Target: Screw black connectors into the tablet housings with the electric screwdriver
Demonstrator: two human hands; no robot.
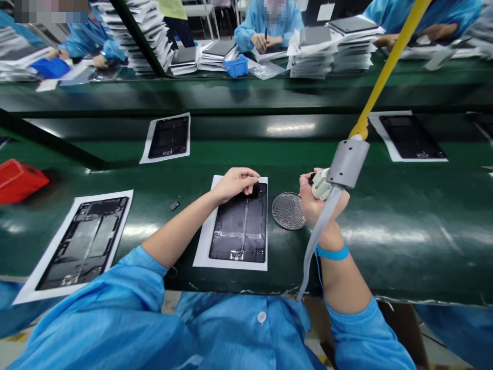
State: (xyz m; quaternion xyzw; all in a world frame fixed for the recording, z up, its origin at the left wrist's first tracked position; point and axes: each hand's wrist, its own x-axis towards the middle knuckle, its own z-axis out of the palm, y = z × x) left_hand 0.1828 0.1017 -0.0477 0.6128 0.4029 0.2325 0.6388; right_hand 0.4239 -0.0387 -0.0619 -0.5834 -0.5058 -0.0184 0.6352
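Observation:
A dark tablet back frame (241,223) lies on a white sheet (203,246) on the green conveyor belt in front of me. My left hand (234,182) rests at the frame's top edge, fingers pinched on a small dark part there. My right hand (319,198) is closed around a pale handheld power tool (321,185) with a grey body (347,162) that hangs from a yellow cable (389,67). A round perforated metal dish (288,210) sits between the frame and my right hand.
More frames on white sheets lie on the belt: near left (82,241), far middle (168,136), far right (412,136). A red bin (17,180) sits at left, a small dark piece (174,205) beside it. Across the belt, people in blue coats work by stacked trays (331,49) and a blue bin (235,67).

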